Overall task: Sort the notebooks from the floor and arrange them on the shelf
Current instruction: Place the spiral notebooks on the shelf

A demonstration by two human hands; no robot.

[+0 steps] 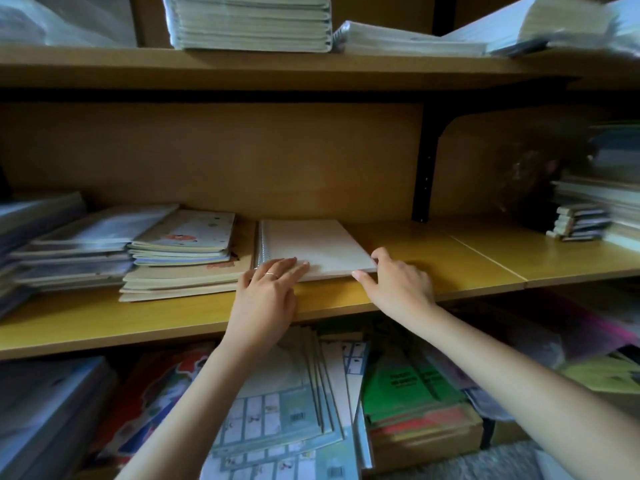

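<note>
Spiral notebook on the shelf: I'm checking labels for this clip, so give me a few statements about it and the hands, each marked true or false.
1. The white spiral notebook lies flat on the middle shelf. True.
2. Its spiral binding runs along its right edge. False: it runs along the left edge.
3. The left hand wears a ring. True.
4. The notebook sits on top of the stack of soft-cover notebooks. False: it lies beside the stack, to its right.
5. The right hand touches the notebook's near right corner. True.
</note>
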